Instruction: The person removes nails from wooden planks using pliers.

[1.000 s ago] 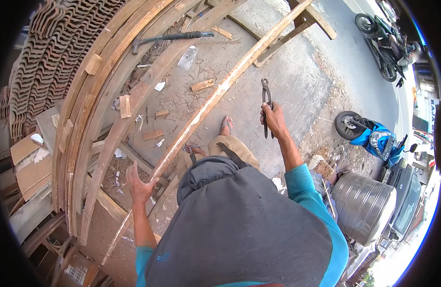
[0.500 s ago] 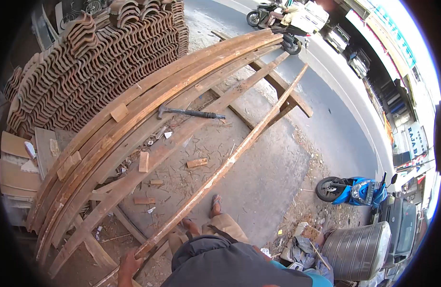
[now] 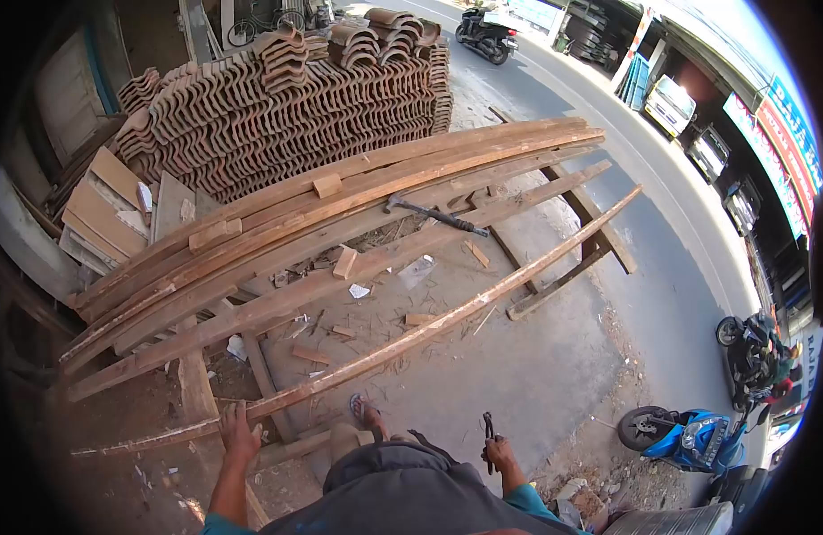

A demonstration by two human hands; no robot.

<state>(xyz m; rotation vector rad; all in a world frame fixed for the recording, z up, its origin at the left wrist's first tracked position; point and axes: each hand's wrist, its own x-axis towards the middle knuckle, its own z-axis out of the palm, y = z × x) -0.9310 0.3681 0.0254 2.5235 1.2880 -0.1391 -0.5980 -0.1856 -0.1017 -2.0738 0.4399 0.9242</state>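
Note:
My left hand (image 3: 240, 434) grips a long, narrow wooden beam (image 3: 411, 337) near its left end, the fingers over its top edge. This beam slants up to the right across the view. Beside my body on the right, my right hand (image 3: 501, 456) is closed around dark metal pincers (image 3: 489, 428), jaws pointing up. A claw hammer (image 3: 436, 214) with a dark handle lies across the farther planks. Several long planks (image 3: 358, 214) lie side by side beyond the held beam, with small wood blocks (image 3: 326, 185) on some of them.
Stacked clay roof tiles (image 3: 295, 116) stand behind the planks. Timber supports (image 3: 599, 218) carry the beams. Wood scraps (image 3: 310, 354) and debris lie on the concrete around my sandalled foot (image 3: 367, 413). A blue motorbike (image 3: 683, 437) is parked at right, beside the road (image 3: 670, 259).
My view has swung, shifting the planks and tiles to the right. My right hand and the pincers have come into view. My left hand stays at the beam's left end. Road traffic has moved.

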